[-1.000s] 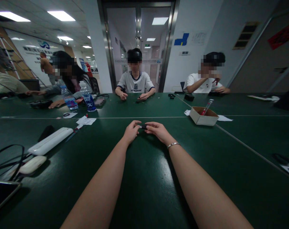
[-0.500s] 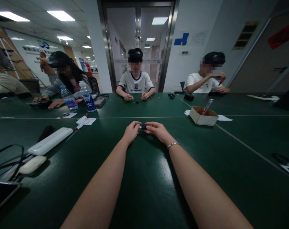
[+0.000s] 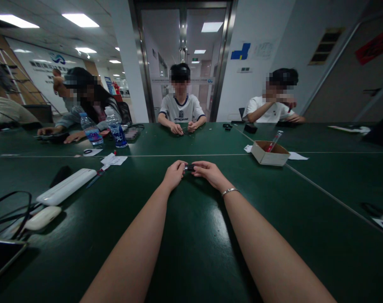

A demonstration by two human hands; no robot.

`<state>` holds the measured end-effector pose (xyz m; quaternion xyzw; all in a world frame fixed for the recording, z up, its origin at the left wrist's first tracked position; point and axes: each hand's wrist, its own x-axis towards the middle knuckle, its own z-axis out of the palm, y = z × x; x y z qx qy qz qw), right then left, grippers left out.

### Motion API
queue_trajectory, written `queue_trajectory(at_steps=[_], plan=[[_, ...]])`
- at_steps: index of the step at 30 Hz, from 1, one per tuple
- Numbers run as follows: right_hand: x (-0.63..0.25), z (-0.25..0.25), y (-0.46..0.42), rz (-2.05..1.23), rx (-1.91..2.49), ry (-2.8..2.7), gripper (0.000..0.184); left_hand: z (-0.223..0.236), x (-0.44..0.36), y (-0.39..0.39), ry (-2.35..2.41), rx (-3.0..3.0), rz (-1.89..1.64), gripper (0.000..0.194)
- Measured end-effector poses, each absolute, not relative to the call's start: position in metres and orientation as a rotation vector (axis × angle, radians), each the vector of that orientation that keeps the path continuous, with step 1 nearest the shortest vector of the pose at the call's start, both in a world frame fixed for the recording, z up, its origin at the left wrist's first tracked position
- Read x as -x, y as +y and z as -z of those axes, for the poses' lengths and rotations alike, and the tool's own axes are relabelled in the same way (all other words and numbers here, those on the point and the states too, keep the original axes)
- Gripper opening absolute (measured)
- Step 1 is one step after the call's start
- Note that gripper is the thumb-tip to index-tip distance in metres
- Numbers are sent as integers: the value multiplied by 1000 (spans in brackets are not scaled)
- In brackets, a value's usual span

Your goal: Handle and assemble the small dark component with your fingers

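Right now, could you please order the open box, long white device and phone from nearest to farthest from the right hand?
From the right hand, in the head view:
1. Open box, to its right
2. Long white device, left
3. Phone, far left

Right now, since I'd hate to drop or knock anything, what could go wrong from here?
The small dark piece could slip, as the left hand and right hand hold it by the fingertips only. The slim red item might tip if the open box is bumped, since it leans up past the rim.
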<state>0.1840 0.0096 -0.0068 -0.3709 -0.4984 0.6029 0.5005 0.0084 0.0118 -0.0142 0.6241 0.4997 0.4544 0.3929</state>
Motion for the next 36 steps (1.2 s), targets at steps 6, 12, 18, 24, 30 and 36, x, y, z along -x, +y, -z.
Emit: queue_trajectory(at_steps=[6,12,18,24,30,36], plan=[[-184,6,10,-1452,895,-1211,20,13,-8,10,1270,-1580,-1134,34],[-184,6,10,-1449,888,-1194,19,8,-9,8,1210,-1543,-1181,33],[-183,5,8,-1458,897,-1164,18,9,-9,9,1238,-1556,-1185,34],[-183,6,9,-1451,901,-1181,19,9,-9,9,1249,-1571,-1196,29],[-183,4,9,-1463,891,-1163,18,7,-10,8,1267,-1558,-1186,26],[-184,6,9,-1458,885,-1180,19,9,-9,8,1286,-1556,-1177,24]])
